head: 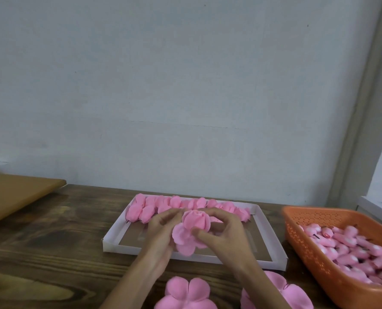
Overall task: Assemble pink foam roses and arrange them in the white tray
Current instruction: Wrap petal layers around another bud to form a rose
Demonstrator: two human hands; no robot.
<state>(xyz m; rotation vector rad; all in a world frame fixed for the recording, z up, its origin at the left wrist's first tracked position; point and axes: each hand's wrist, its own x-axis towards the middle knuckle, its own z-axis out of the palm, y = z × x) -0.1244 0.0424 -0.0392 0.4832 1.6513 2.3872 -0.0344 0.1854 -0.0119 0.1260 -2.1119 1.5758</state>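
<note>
Closing petals round the half-built rose [194, 221] over the white tray [114, 229], its far side lined with finished roses [145, 210], the left hand [161, 228] and right hand [223, 230] both pinch it; a light, even squeeze should seat the foam uncreased. Pale wall [185, 85] behind; dark wooden tabletop [51, 230]; orange basket [301, 221] of buds [350, 241] at its right edge.

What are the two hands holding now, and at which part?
Both hold one pink rose: the left hand holds its left petals, the right hand its right side.
</note>
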